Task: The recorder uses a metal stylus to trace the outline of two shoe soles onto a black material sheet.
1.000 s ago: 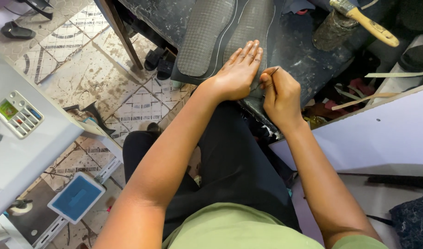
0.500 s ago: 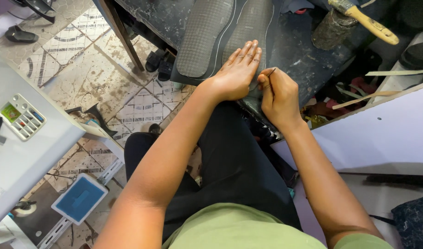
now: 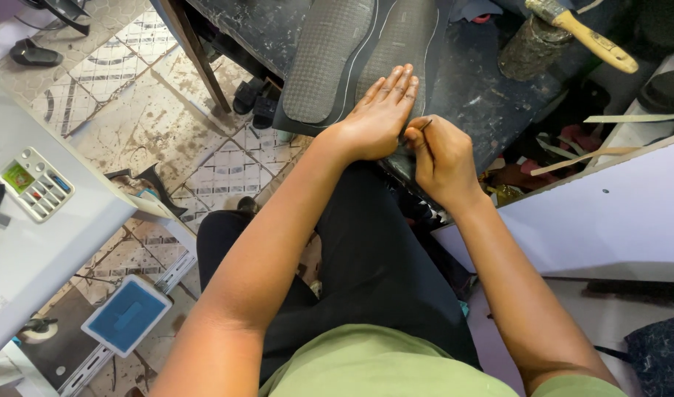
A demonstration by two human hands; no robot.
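Grey sole sheet [image 3: 330, 59] under left hand [image 3: 377, 117], right hand [image 3: 440, 158] w/ thin tool [image 3: 424, 126]

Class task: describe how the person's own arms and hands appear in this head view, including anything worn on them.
Both arms are bare from shoulder to fingertips. The left hand and right hand wear no gloves, and no rings, watch or bracelets are visible. The only sleeves are the short sleeves of a light green shirt. Nails look short and unpainted.
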